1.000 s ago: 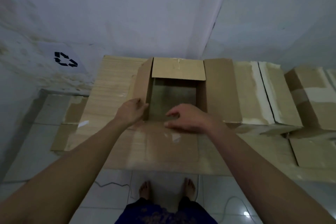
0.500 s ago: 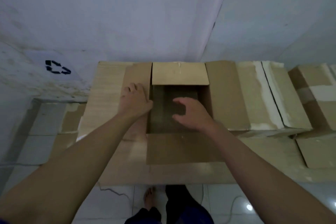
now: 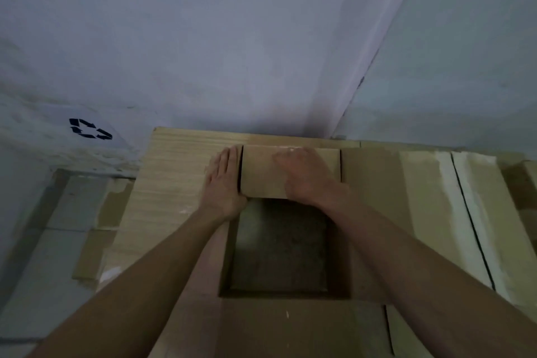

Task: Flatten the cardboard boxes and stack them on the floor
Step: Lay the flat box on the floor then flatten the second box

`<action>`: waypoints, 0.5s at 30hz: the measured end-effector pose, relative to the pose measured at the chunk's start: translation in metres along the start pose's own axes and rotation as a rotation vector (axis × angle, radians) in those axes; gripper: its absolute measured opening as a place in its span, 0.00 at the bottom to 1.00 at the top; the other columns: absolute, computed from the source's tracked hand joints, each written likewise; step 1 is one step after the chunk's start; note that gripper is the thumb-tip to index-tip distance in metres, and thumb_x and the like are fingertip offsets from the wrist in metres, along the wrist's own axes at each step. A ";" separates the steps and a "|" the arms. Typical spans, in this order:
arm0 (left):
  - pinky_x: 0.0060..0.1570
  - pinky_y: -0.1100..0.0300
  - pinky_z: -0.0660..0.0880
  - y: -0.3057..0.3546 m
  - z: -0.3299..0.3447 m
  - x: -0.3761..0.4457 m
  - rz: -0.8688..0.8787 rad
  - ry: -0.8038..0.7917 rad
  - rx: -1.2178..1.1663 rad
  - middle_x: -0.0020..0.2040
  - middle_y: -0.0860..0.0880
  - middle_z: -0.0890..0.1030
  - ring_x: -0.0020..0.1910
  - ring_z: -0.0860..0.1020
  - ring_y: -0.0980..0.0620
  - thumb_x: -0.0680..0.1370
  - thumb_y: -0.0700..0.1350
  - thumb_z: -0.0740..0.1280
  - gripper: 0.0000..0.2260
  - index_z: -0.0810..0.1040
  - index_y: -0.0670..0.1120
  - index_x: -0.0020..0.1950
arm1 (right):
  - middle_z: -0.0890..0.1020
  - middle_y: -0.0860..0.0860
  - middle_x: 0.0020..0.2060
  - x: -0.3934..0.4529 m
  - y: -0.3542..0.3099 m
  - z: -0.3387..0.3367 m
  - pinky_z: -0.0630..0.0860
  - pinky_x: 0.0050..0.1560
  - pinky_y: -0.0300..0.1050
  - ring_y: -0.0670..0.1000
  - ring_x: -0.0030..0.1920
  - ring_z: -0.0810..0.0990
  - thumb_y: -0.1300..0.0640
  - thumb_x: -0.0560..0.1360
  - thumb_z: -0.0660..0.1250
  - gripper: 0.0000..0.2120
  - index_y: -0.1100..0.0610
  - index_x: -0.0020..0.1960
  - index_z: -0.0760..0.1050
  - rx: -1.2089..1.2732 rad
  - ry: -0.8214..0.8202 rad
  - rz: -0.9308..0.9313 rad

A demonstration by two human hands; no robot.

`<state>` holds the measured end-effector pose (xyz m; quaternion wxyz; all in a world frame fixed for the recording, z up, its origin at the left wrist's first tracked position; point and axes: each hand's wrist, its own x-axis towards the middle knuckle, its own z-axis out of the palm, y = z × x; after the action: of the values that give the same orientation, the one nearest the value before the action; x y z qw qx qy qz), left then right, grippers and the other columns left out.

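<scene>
An open cardboard box (image 3: 280,253) stands on a wooden table with its four top flaps spread outward and a dark inside. My right hand (image 3: 306,176) lies flat on the far flap (image 3: 261,171), fingers stretched toward the wall. My left hand (image 3: 225,183) rests with straight fingers on the left flap, beside the far flap's left edge. The near flap (image 3: 302,325) and the right flap (image 3: 372,183) lie flat.
A closed box (image 3: 453,212) with pale tape sits right of the open one. The wooden table (image 3: 174,177) stands in a wall corner. Flattened cardboard (image 3: 96,241) lies on the tiled floor at the left. A recycling symbol (image 3: 88,129) marks the left wall.
Both hands moved away from me, from the near edge and opening of the box to its far flap. The view came closer and tilted up, so my feet are out of sight.
</scene>
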<state>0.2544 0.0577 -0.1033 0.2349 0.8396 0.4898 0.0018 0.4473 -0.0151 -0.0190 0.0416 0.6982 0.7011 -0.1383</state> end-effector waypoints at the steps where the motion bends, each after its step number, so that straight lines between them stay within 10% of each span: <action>1: 0.78 0.46 0.48 0.000 0.002 0.000 0.007 0.024 -0.035 0.81 0.44 0.47 0.80 0.44 0.46 0.64 0.59 0.57 0.49 0.41 0.44 0.81 | 0.68 0.55 0.74 0.002 0.004 -0.005 0.63 0.72 0.55 0.58 0.72 0.66 0.52 0.72 0.70 0.34 0.52 0.76 0.63 0.026 -0.042 0.001; 6: 0.78 0.47 0.48 0.000 -0.001 -0.004 0.035 0.046 -0.094 0.81 0.43 0.48 0.80 0.44 0.46 0.65 0.52 0.58 0.47 0.43 0.42 0.81 | 0.47 0.58 0.79 0.008 -0.003 0.015 0.51 0.77 0.61 0.64 0.79 0.48 0.47 0.67 0.77 0.53 0.49 0.80 0.47 -0.052 -0.153 -0.039; 11: 0.77 0.45 0.48 0.002 0.002 -0.002 0.033 0.026 -0.081 0.81 0.44 0.45 0.80 0.43 0.45 0.69 0.49 0.68 0.49 0.39 0.43 0.80 | 0.53 0.58 0.78 0.004 -0.003 0.023 0.52 0.77 0.60 0.63 0.78 0.52 0.50 0.66 0.73 0.47 0.48 0.79 0.52 -0.044 -0.076 -0.012; 15: 0.78 0.47 0.48 0.003 0.004 -0.001 0.013 0.046 -0.044 0.81 0.45 0.43 0.80 0.42 0.46 0.70 0.42 0.71 0.50 0.38 0.43 0.80 | 0.79 0.57 0.61 0.004 -0.001 -0.014 0.74 0.62 0.52 0.60 0.61 0.76 0.53 0.68 0.67 0.24 0.53 0.64 0.76 0.122 0.062 0.031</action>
<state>0.2575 0.0534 -0.1057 0.2419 0.8372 0.4894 0.0335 0.4483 -0.0081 -0.0064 -0.0206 0.7142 0.6814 -0.1585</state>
